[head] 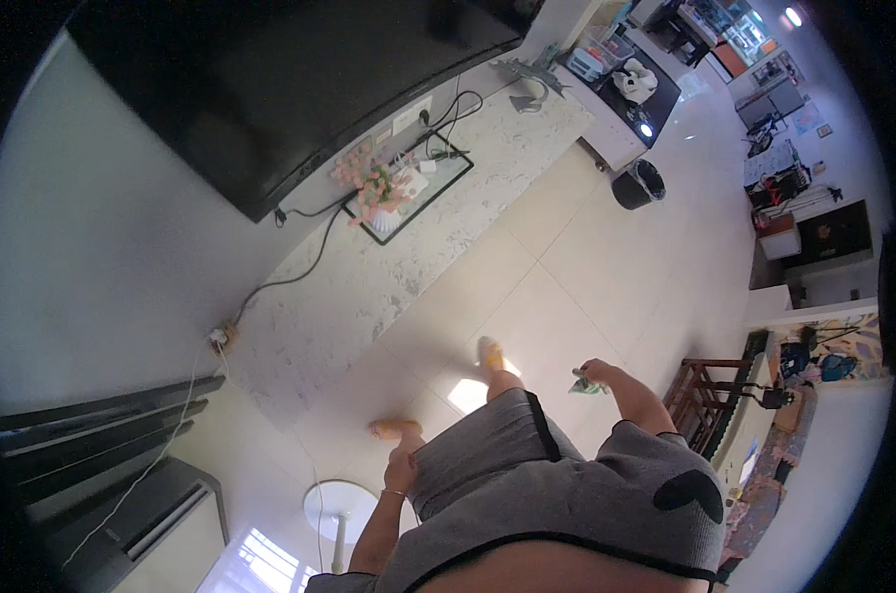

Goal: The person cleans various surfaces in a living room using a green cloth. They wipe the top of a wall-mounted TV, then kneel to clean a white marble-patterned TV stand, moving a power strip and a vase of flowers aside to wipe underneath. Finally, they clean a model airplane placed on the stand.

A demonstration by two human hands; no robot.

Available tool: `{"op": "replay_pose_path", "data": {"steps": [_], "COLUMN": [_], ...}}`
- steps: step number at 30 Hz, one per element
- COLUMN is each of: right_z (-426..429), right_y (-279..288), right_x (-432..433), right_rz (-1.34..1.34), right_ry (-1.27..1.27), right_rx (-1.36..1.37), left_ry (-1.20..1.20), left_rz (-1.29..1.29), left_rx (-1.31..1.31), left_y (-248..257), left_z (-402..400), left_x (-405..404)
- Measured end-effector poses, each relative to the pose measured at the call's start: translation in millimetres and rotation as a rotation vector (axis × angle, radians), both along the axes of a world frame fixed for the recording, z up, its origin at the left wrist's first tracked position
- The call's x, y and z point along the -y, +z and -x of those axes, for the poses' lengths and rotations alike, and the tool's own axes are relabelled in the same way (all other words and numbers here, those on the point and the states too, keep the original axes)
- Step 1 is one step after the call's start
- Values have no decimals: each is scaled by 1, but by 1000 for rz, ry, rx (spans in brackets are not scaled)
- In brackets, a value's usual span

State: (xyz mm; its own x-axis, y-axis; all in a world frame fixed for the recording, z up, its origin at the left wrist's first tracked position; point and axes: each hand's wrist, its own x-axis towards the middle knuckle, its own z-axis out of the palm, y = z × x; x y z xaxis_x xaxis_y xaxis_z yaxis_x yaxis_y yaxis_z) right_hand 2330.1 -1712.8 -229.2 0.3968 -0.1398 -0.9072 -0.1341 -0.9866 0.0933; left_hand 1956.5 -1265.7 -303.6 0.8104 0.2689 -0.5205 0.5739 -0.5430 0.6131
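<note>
My right hand (601,370) hangs out to the side over the tiled floor, gripping a crumpled green-and-white cloth (586,384) that droops from the fingers. Beside the leg of my grey shorts is my left hand (402,468), with a thin bracelet at the wrist. Its fingers are partly hidden, and I cannot make out whether they are closed. A marble-patterned ledge (329,326) runs along the wall before me. On it lies a black-rimmed glass tray (440,185) bearing pink artificial flowers (377,185) in a white shell-like vase (385,220) and small white devices.
Above the ledge hangs a large television (292,96); black cables (299,276) trail below it. A black waste bin (637,185) stands by a drawer cabinet (611,126). A round white stand base (340,504) is at lower left. Wooden chairs (696,400) line the right.
</note>
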Motion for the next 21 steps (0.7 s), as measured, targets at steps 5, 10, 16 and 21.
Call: {"op": "replay_pose_path", "data": {"steps": [5,10,16,21], "right_z": [-87,-180,-248,-279], "right_y": [-21,-14,18,10], "right_x": [29,45,60,50], "right_rz": [-223,-324,-675,-1059], "right_ry": [283,536,-271,-921], "right_rx": [137,100,215,-246], "left_ry": [-95,-85,-29,206], "left_rz": [54,177,284,186], "left_rx": [102,-170,-61,69], "left_y": [2,29,78,116], "left_z": [-38,-166,-293,-351], "left_x": [45,153,211,203]}}
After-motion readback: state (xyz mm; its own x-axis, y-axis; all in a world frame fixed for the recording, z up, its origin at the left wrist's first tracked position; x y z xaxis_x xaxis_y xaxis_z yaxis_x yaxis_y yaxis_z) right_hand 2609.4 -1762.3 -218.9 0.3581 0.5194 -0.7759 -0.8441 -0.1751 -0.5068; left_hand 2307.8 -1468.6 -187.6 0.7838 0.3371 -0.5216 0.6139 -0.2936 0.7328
